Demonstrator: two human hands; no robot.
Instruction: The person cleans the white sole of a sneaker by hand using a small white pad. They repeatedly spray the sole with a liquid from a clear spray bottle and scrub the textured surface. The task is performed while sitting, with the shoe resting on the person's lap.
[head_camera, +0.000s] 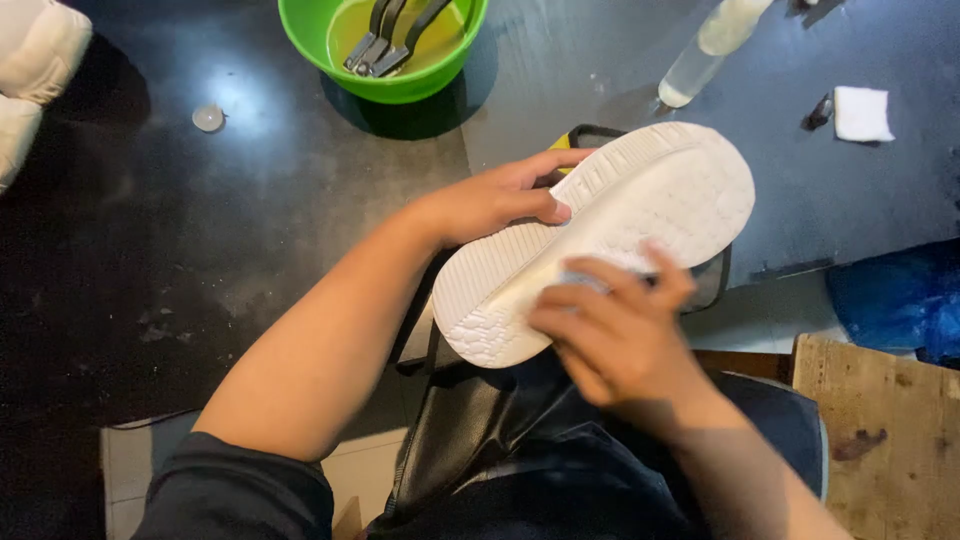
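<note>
Left hand: I am seeing it gripping the white shoe sole, fingers clamped over the far edge.
Right hand: fingers curling together, pressing a small, blurred item against the sole.
Beyond fingertips: green basin, spray bottle, white pad.

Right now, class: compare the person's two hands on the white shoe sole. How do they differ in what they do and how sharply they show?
The left hand grips the white shoe sole at its edge, thumb on the tread; the right hand presses something small and greyish against the sole's middle. The left hand shows sharp; the right hand is blurred. Both are bare and touch the same sole.
</note>
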